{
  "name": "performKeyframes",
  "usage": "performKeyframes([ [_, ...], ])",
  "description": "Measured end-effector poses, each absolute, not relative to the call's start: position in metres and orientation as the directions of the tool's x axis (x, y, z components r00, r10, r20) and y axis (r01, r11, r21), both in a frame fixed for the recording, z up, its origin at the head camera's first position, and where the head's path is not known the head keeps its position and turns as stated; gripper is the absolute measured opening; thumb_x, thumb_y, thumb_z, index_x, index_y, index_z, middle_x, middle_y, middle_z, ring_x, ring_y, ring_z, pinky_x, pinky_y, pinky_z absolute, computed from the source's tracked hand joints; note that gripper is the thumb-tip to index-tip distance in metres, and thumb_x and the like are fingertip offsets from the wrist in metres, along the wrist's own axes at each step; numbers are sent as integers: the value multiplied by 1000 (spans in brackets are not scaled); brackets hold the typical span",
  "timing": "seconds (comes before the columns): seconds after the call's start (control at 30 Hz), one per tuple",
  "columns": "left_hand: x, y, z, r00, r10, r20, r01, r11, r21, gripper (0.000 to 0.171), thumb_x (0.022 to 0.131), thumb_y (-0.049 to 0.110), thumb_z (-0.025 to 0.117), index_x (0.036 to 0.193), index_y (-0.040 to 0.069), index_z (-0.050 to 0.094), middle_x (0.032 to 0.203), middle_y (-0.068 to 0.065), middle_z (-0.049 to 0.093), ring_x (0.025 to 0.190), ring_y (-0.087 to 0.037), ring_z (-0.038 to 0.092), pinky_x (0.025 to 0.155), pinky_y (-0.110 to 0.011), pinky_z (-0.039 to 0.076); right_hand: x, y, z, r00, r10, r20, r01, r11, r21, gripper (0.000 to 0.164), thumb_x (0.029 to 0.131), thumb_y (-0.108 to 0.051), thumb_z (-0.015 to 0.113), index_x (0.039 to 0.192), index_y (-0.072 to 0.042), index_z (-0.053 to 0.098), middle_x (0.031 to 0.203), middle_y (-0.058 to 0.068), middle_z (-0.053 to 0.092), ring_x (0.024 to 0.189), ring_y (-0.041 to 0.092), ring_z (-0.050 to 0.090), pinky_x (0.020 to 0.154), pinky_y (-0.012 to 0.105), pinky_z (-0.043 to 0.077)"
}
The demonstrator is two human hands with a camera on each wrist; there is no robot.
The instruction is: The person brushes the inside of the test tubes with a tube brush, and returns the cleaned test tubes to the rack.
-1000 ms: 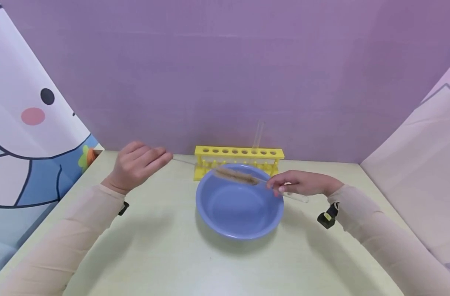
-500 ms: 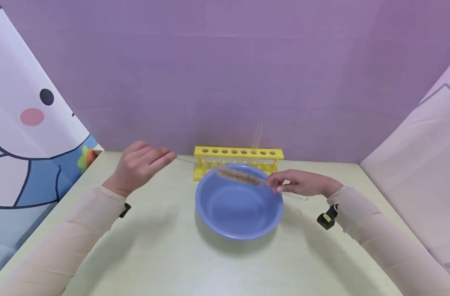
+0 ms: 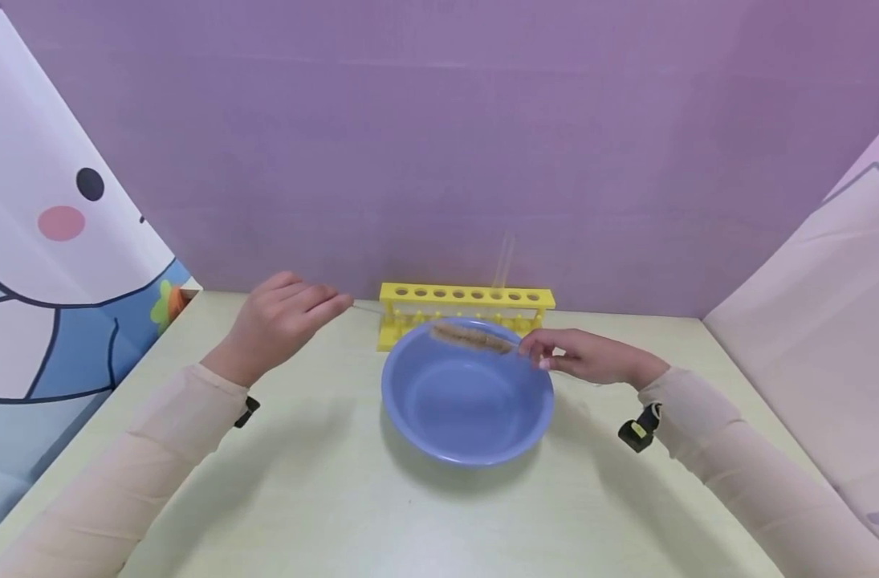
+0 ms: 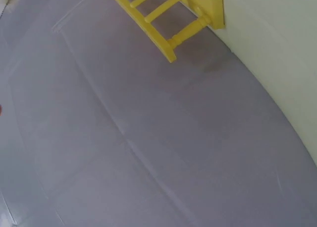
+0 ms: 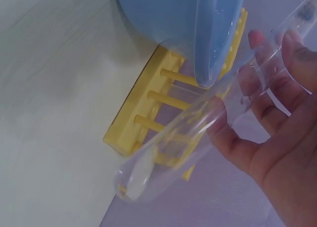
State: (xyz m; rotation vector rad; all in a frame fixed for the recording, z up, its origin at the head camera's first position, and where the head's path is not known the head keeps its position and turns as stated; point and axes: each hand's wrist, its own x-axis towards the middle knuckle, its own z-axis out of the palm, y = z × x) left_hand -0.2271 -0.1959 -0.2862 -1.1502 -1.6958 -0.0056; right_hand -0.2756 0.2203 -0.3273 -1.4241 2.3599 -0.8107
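Note:
My left hand (image 3: 280,325) pinches the thin wire handle (image 3: 368,308) of a test tube brush. The brown bristles (image 3: 471,337) hang over the far part of a blue basin (image 3: 468,413). A clear test tube (image 5: 171,142) lies slantwise in the fingers of my right hand (image 3: 587,355), its rounded end pointing down and away in the right wrist view. Grey-brown bristles (image 5: 309,11) show at the tube's upper stretch there, seemingly inside it; where the tube's mouth lies is too faint to tell. The left wrist view hardly shows the left hand.
Behind the basin stands a yellow test tube rack (image 3: 468,295), close to the purple back wall. One clear tube (image 3: 504,261) is upright in it. Patterned cloth hangs at the left (image 3: 56,265), and pale cloth at the right.
My left hand has shifted a little to the right, and the brush's bristles have moved right toward the right hand. The right hand stays nearly still; basin and rack have not moved.

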Motion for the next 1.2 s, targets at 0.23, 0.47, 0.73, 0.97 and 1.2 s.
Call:
performKeyframes([
  [0.23, -225, -194, -286, -146, 679, 719, 702, 583, -408, 28, 75, -15, 62, 93, 5, 71, 73, -7, 68, 59, -21, 62, 53, -32, 39, -273, 219, -330, -539, -838, 82, -734, 419, -534, 26, 95, -5, 52, 120, -7, 52, 95, 8, 61, 90, 19, 57, 79, 31, 47],
  [0.47, -221, -191, -287, -305, 672, 675, 694, 642, -326, 39, 64, -20, 66, 92, 6, 71, 74, -6, 70, 58, -18, 61, 52, -28, 32, -268, 214, -337, -562, -813, 154, -775, 452, -442, 25, 92, 0, 54, 117, -5, 53, 96, 2, 59, 93, 16, 55, 80, 36, 47],
  [0.73, -219, -186, -282, -451, 630, 632, 676, 704, -218, 43, 64, -23, 60, 91, 8, 73, 72, -2, 70, 56, -14, 60, 50, -26, 27, -267, 213, -342, -555, -795, 246, -807, 443, -390, 28, 89, 4, 57, 116, -4, 54, 92, -6, 56, 89, 15, 52, 77, 34, 47],
  [0.97, -220, -187, -281, -505, 613, 608, 715, 692, -104, 42, 67, -20, 54, 88, 11, 73, 66, 3, 66, 51, -11, 54, 45, -24, 33, -263, 214, -342, -574, -766, 288, -808, 475, -349, 33, 88, 4, 59, 119, -4, 53, 93, 1, 58, 88, 15, 51, 77, 36, 47],
  [1.2, -219, -186, -277, -613, 583, 534, 703, 710, 32, 32, 74, -13, 56, 83, 12, 74, 62, 8, 62, 52, -5, 51, 50, -25, 42, -259, 214, -343, -593, -754, 283, -796, 496, -346, 34, 89, 2, 58, 122, -4, 52, 103, 2, 58, 91, 16, 50, 79, 35, 49],
])
